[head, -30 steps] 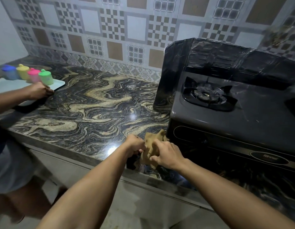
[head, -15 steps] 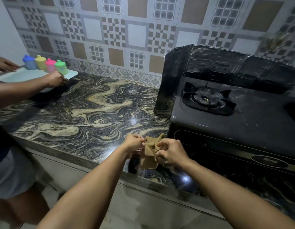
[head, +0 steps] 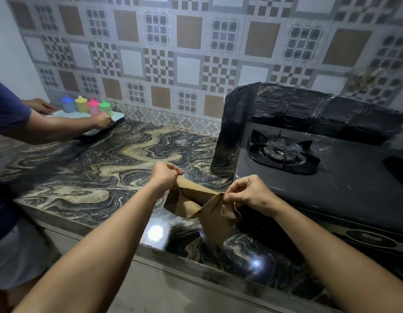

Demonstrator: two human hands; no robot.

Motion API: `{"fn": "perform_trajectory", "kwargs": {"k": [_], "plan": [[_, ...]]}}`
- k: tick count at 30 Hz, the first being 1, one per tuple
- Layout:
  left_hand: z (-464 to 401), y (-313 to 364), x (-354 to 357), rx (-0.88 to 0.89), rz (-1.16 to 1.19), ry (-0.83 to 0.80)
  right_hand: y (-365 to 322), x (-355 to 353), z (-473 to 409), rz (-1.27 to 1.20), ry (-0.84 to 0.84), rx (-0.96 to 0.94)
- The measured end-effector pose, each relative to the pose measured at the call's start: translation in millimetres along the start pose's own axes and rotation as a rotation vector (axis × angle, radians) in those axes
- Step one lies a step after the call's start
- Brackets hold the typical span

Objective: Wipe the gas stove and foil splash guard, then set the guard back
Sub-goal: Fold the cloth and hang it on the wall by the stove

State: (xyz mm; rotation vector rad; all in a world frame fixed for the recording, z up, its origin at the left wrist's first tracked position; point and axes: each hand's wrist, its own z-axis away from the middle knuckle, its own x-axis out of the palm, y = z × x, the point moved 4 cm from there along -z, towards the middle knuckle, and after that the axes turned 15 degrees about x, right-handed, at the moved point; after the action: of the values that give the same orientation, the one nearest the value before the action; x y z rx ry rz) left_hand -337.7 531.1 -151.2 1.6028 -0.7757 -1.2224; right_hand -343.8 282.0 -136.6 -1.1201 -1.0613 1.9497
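Brown cloth [head: 196, 205] hangs stretched above the counter [head: 110, 177] edge, just left of the stove [head: 345, 190]; the left hand [head: 165, 175] pinches 1 corner and the right hand [head: 249, 194] pinches another. Black guard [head: 309, 109] stands around the stove's back and left side (against the tiled wall). Another person's hand [head: 103, 120] grips a tray [head: 118, 116] holding 4 coloured cups [head: 86, 105].

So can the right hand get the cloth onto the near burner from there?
Probably yes: the right hand pinches the cloth just in front of the stove, and nothing stands between it and the burner.
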Motion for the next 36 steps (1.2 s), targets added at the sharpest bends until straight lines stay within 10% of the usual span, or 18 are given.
{"fn": "perform_trajectory", "kwargs": {"k": [11, 22, 30, 36], "plan": [[-3.4, 87.9, -23.7, 0.160, 0.118, -0.136, -48.2, -38.5, 3.9, 0.043, -0.067, -0.016], [-7.6, 111.1, -16.0, 0.369, -0.129, -0.141, -87.6, -54.7, -6.8, 0.260, 0.354, -0.143], [2.6, 160.0, 2.6, 0.489, -0.016, -0.149, -107.7, -8.4, 2.5, 0.202, -0.159, -0.113], [2.4, 159.3, -1.0, 0.467, 0.163, -0.202, -121.3, -15.9, -15.0, 0.208, 0.142, -0.167]]}}
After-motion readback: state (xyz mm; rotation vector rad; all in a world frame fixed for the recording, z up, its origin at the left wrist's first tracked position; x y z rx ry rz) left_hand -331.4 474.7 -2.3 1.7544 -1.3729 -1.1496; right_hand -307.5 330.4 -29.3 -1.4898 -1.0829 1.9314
